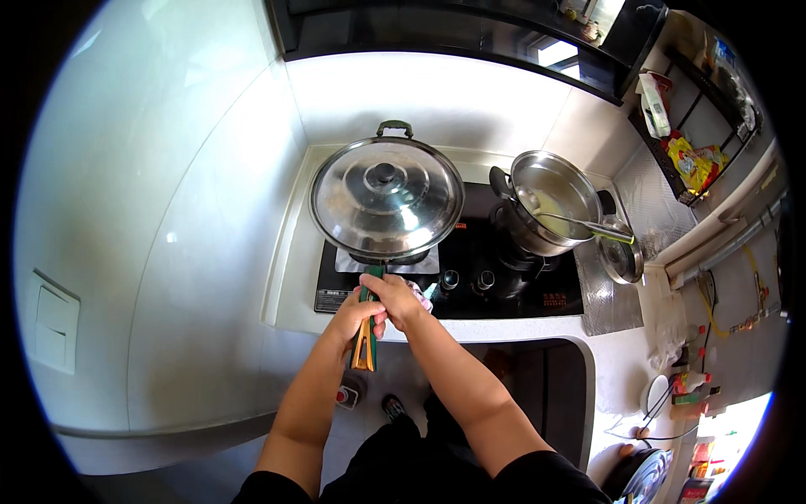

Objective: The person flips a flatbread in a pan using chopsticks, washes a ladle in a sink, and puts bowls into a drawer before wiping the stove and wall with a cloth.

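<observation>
A large wok (315,220) stands on the left burner under a domed steel lid (353,197) with a black knob. Its long green and orange handle (364,356) points toward me, past the counter's front edge. Both hands are closed round this handle: my left hand (354,319) nearer to me, my right hand (396,301) just beyond it, touching the left. Beside my right hand lies a pinkish patterned thing (418,294), perhaps a cloth, mostly hidden. At the wok's far side is a small green loop handle (395,126).
On the right burner a steel pot (546,244) holds pale liquid and a ladle (588,224). A glass lid (620,259) lies right of it. The black hob (537,290) has two knobs. A wall (210,210) bounds the left; a rack (684,134) hangs at right.
</observation>
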Action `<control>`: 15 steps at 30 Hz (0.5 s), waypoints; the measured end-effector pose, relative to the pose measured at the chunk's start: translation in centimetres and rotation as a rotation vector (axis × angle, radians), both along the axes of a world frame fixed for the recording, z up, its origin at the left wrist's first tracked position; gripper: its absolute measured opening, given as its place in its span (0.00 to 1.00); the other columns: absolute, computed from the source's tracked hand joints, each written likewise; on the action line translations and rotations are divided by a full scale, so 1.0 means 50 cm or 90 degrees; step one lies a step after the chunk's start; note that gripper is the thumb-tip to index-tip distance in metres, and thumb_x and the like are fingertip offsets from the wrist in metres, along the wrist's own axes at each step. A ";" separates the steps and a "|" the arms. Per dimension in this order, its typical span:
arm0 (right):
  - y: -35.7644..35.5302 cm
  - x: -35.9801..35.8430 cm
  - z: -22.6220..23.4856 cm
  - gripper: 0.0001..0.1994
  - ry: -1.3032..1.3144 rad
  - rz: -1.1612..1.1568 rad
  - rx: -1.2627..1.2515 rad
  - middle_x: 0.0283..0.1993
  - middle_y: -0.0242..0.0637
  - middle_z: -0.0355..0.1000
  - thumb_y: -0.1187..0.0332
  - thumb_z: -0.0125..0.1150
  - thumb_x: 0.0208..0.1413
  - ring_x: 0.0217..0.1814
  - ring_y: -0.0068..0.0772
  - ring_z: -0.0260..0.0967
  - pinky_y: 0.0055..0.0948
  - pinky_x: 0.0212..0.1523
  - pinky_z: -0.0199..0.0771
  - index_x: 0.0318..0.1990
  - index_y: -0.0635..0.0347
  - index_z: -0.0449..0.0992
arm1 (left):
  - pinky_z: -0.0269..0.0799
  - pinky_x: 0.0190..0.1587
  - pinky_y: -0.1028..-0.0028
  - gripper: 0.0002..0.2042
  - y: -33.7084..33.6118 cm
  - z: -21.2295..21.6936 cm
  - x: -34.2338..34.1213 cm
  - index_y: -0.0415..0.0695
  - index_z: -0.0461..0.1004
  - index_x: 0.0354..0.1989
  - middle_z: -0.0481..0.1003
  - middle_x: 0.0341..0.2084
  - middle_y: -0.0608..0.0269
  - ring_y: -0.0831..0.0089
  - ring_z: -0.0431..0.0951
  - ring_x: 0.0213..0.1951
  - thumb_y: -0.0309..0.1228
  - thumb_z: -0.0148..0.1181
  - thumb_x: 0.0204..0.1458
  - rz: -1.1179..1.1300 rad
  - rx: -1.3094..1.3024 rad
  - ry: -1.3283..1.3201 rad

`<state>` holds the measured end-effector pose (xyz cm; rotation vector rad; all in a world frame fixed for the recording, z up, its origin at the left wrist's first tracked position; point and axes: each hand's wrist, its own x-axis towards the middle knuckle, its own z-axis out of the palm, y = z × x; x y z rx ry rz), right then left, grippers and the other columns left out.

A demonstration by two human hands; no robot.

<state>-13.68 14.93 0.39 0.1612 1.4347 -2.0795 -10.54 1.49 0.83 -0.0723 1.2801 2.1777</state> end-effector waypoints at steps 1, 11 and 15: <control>0.003 0.005 0.003 0.16 0.009 0.038 0.016 0.26 0.40 0.72 0.59 0.55 0.58 0.19 0.29 0.68 0.26 0.19 0.70 0.36 0.69 0.72 | 0.68 0.20 0.70 0.06 0.003 0.012 0.012 0.42 0.67 0.27 0.68 0.17 0.63 0.70 0.71 0.16 0.29 0.57 0.46 0.004 0.018 0.017; -0.018 0.310 0.029 0.20 0.048 0.138 -0.038 0.32 0.33 0.71 0.52 0.63 0.54 0.35 0.23 0.67 0.24 0.35 0.70 0.37 0.63 0.74 | 0.65 0.15 0.70 0.12 -0.062 0.069 0.341 0.41 0.63 0.34 0.65 0.14 0.60 0.66 0.70 0.13 0.25 0.59 0.43 -0.014 0.011 -0.090; -0.001 0.442 0.030 0.13 0.045 0.256 -0.246 0.36 0.29 0.70 0.59 0.57 0.59 0.40 0.19 0.65 0.24 0.44 0.67 0.40 0.60 0.71 | 0.67 0.16 0.68 0.15 -0.093 0.116 0.476 0.36 0.64 0.35 0.67 0.14 0.57 0.64 0.71 0.14 0.24 0.63 0.41 -0.042 -0.016 -0.165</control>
